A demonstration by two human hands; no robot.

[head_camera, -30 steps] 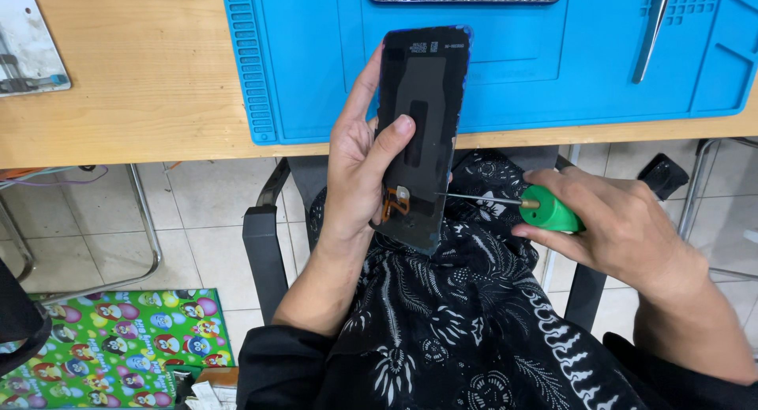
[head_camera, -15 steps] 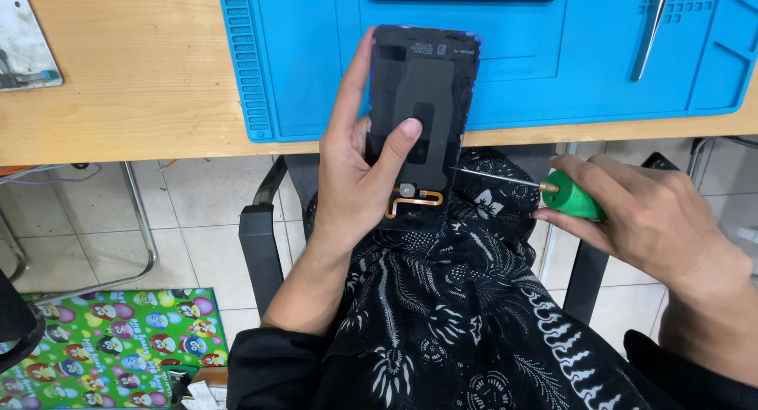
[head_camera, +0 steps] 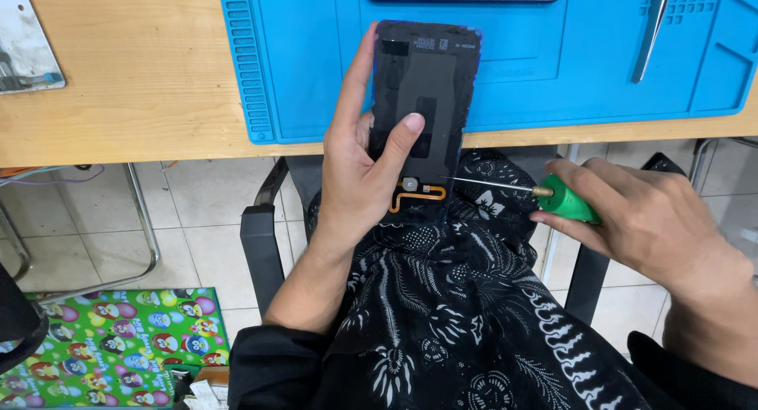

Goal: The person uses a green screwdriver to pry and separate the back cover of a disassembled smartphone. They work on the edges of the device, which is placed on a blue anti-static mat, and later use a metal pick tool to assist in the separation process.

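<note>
Black, flat phone display panel with an orange flex cable at its lower end is gripped upright by the left hand, thumb pressed on its back, over the blue silicone mat on the wooden surface. A green-handled screwdriver is clasped in the right hand fingers, its tip just beside the cable.
</note>
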